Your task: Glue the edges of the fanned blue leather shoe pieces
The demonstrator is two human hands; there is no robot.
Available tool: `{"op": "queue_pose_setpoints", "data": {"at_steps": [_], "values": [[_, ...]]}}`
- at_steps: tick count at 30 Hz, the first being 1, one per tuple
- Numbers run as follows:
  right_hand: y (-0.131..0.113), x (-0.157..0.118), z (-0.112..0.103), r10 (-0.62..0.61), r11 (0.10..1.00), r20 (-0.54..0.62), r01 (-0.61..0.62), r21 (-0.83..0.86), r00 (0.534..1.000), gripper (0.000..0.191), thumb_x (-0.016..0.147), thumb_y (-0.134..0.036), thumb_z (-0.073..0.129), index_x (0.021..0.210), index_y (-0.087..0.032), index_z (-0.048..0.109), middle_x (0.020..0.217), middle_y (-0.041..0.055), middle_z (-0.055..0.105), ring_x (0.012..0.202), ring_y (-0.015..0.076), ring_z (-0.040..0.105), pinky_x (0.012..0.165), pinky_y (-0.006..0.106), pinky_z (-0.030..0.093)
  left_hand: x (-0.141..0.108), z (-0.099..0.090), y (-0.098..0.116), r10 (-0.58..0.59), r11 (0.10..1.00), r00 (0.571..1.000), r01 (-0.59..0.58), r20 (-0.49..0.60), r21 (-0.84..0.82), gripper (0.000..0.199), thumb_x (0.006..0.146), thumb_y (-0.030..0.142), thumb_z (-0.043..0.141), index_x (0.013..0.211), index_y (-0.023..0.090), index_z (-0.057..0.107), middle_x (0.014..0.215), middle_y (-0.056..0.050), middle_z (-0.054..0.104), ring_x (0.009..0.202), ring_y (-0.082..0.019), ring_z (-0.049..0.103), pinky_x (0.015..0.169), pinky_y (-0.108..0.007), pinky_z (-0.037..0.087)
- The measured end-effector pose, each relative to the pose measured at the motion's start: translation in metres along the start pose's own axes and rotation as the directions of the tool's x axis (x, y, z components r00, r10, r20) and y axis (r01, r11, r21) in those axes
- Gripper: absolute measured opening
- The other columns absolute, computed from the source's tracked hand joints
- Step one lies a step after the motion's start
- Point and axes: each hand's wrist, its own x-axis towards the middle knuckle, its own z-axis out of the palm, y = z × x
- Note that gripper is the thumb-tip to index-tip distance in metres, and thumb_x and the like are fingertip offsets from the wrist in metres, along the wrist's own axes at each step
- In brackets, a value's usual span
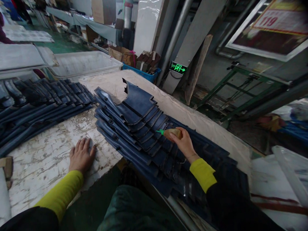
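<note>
While the bottle (173,134) is gripped in the curled fingers of the right hand (182,143), its green tip (160,132) is held over the overlapping blue pieces (143,119). The left hand (82,155) is rested on the worn table (73,130), its fingers released and slightly spread, between those pieces and another blue stack (32,110).

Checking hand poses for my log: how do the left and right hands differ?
The left hand lies open, palm down; the right hand is closed around a green-tipped bottle. The left hand rests on the scuffed tabletop, while the right hand is over the layered dark blue pieces. Both have yellow cuffs.
</note>
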Motion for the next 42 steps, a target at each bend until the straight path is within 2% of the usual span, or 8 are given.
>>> {"op": "queue_pose_setpoints", "data": {"at_steps": [15, 18, 23, 25, 31, 34, 40, 42], "values": [[-0.009, -0.003, 0.002, -0.026, 1.0, 0.036, 0.025, 0.013, 0.999, 0.051, 0.071, -0.052, 0.063, 0.108, -0.018, 0.054, 0.11, 0.0113, 0.057, 0.103, 0.0277, 0.053, 0.092, 0.046, 0.042, 0.001, 0.0, 0.0, -0.001, 1.0, 1.0, 0.001, 0.009, 0.002, 0.062, 0.092, 0.052, 0.017, 0.141, 0.018, 0.032, 0.149, -0.009, 0.03, 0.138, -0.025, 0.021, 0.11, -0.047, 0.02], [-0.011, -0.007, 0.003, 0.004, 0.999, 0.066, -0.006, 0.032, 0.998, 0.051, 0.07, -0.052, 0.064, 0.107, -0.018, 0.055, 0.109, 0.0107, 0.058, 0.102, 0.0275, 0.054, 0.092, 0.046, 0.042, 0.001, 0.001, 0.0, -0.001, 1.0, 1.0, 0.001, 0.008, 0.002, 0.061, 0.092, 0.052, 0.018, 0.141, 0.017, 0.033, 0.148, -0.009, 0.03, 0.138, -0.025, 0.021, 0.11, -0.047, 0.02], [-0.015, -0.013, 0.004, 0.134, 0.984, 0.15, -0.149, 0.094, 0.98, 0.054, 0.068, -0.054, 0.064, 0.107, -0.018, 0.055, 0.102, 0.0093, 0.061, 0.094, 0.027, 0.058, 0.086, 0.045, 0.045, 0.001, 0.001, -0.001, 0.002, 1.0, 1.0, -0.002, 0.006, 0.006, 0.061, 0.092, 0.051, 0.017, 0.14, 0.017, 0.034, 0.148, -0.009, 0.03, 0.138, -0.025, 0.022, 0.11, -0.047, 0.02], [-0.016, -0.014, 0.004, 0.149, 0.978, 0.169, -0.171, 0.12, 0.974, 0.053, 0.068, -0.055, 0.064, 0.106, -0.019, 0.056, 0.1, 0.0085, 0.062, 0.091, 0.0265, 0.058, 0.085, 0.045, 0.046, 0.001, 0.001, -0.001, 0.005, 1.0, 1.0, -0.005, 0.005, 0.007, 0.061, 0.092, 0.051, 0.017, 0.14, 0.017, 0.034, 0.148, -0.01, 0.03, 0.138, -0.025, 0.022, 0.11, -0.047, 0.02], [-0.017, -0.013, 0.004, 0.097, 0.99, 0.102, -0.107, 0.096, 0.99, 0.053, 0.067, -0.054, 0.064, 0.106, -0.019, 0.055, 0.108, 0.0102, 0.059, 0.099, 0.0278, 0.056, 0.089, 0.046, 0.044, 0.001, 0.002, -0.001, 0.007, 1.0, 1.0, -0.007, 0.002, 0.005, 0.062, 0.092, 0.052, 0.019, 0.14, 0.017, 0.034, 0.148, -0.01, 0.03, 0.138, -0.025, 0.021, 0.111, -0.045, 0.018], [-0.021, -0.017, 0.004, 0.105, 0.986, 0.141, -0.121, 0.115, 0.984, 0.052, 0.068, -0.054, 0.065, 0.106, -0.019, 0.056, 0.106, 0.0092, 0.06, 0.097, 0.0274, 0.056, 0.089, 0.046, 0.044, 0.001, 0.0, 0.0, 0.003, 1.0, 1.0, -0.003, 0.004, 0.002, 0.062, 0.092, 0.053, 0.018, 0.14, 0.017, 0.034, 0.148, -0.01, 0.03, 0.138, -0.025, 0.022, 0.111, -0.045, 0.019], [-0.032, -0.028, 0.006, 0.187, 0.939, 0.288, -0.256, 0.227, 0.939, 0.052, 0.069, -0.052, 0.065, 0.109, -0.02, 0.056, 0.101, 0.0066, 0.063, 0.094, 0.0252, 0.059, 0.087, 0.042, 0.046, 0.0, -0.002, 0.001, 0.005, 1.0, 1.0, -0.005, 0.003, 0.004, 0.063, 0.092, 0.053, 0.016, 0.14, 0.017, 0.034, 0.148, -0.01, 0.031, 0.137, -0.026, 0.022, 0.11, -0.048, 0.02], [-0.033, -0.029, 0.006, 0.19, 0.928, 0.305, -0.272, 0.254, 0.933, 0.051, 0.07, -0.051, 0.065, 0.11, -0.021, 0.056, 0.102, 0.0058, 0.063, 0.096, 0.0252, 0.058, 0.087, 0.041, 0.047, 0.0, -0.002, 0.001, 0.009, 1.0, 1.0, -0.009, -0.001, 0.008, 0.063, 0.092, 0.053, 0.016, 0.14, 0.017, 0.034, 0.148, -0.01, 0.031, 0.137, -0.026, 0.023, 0.11, -0.047, 0.02]]}}
